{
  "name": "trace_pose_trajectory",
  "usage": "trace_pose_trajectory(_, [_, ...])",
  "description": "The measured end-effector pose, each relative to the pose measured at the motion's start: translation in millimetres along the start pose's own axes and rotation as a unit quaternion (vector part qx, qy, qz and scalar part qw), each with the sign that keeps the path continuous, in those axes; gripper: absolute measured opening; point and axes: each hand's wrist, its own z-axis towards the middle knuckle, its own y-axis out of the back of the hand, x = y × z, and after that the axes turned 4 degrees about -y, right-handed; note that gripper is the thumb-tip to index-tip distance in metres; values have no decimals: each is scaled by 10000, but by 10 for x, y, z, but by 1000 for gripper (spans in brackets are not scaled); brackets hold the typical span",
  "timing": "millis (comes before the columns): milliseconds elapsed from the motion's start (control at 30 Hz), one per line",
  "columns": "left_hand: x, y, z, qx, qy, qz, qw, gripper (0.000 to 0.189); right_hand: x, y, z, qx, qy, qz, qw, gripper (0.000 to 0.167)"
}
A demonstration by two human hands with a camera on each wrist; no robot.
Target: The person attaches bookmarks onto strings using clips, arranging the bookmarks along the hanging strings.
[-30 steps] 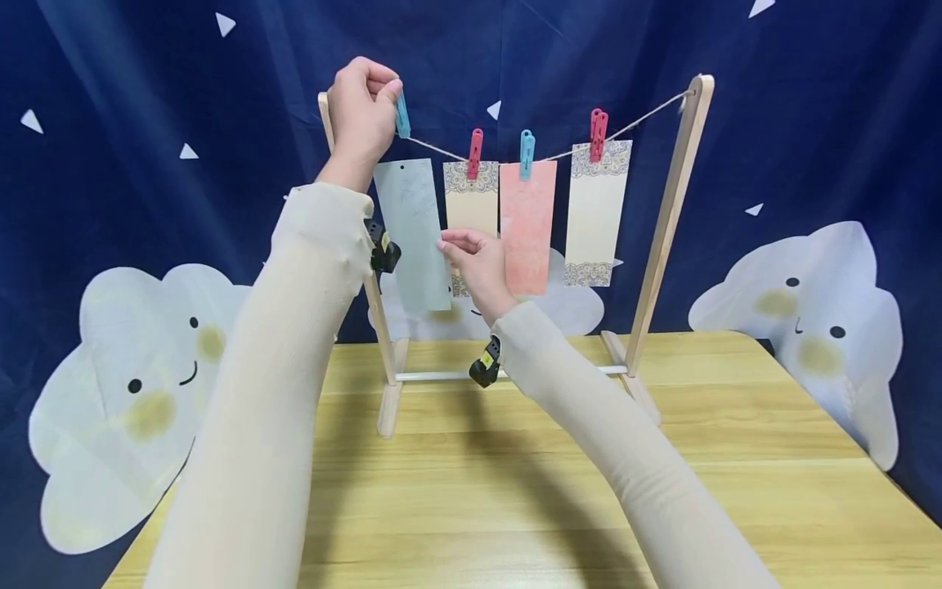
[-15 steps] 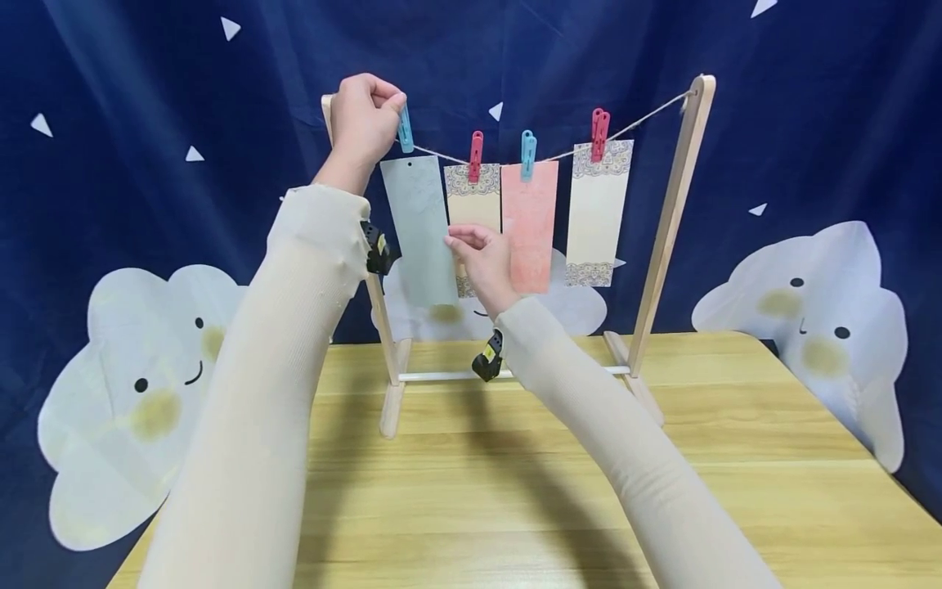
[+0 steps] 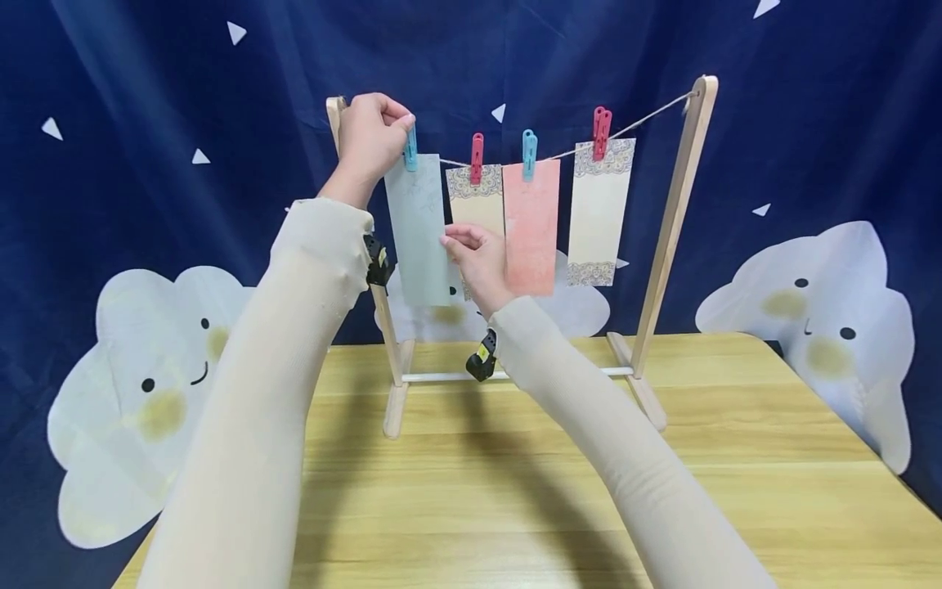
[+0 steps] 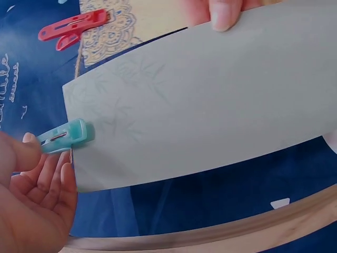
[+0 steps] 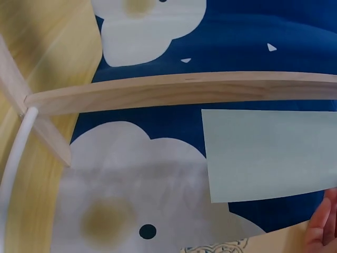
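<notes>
My left hand (image 3: 370,146) pinches a light blue clothespin (image 4: 66,136) between thumb and fingers. The clothespin's tip lies over the top edge of a pale grey-green paper card (image 3: 418,237), which hangs upright at the left end of the string. Lower down, my right hand (image 3: 482,263) pinches that card's right edge between thumb and fingertips. Whether the string runs inside the clothespin's bite cannot be made out. Right of the grey-green card, a patterned cream card (image 3: 474,196) hangs from a red clothespin (image 3: 477,159), partly behind my right hand.
A pink card (image 3: 531,229) hangs under a second blue clothespin (image 3: 529,154), and another patterned card (image 3: 599,213) under a red one (image 3: 601,133). The string spans two wooden posts, the right post (image 3: 673,221) in full view, above a wooden table (image 3: 471,491).
My left hand has come down with the blue clothespin, from above the grey-green card onto its top edge. My right hand keeps its pinch on the card, shifting only slightly.
</notes>
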Motion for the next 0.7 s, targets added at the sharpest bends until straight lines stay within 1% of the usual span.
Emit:
trace_pose_trajectory(100, [1,-1,-4,67,-3,50,10000,30,13,-12,-2,-41,13,35,10000,16])
trace_pose_trajectory(267, [18,5,-5,63,-101,53,9999,31,18,-25,2,-58,26,120,9999,16])
trace_pose_trajectory(433, [37,-1,-27,0,-234,-145,9996,32,18,-23,6,-68,-18,47,10000,16])
trace_pose_trajectory(533, [37,-3,-42,9,-265,-284,9992,32,24,-20,5,-13,-62,17,10000,16])
trace_pose_trajectory(700, [27,8,-48,14,-280,-389,9988,34,19,-9,8,103,-160,56,9998,16])
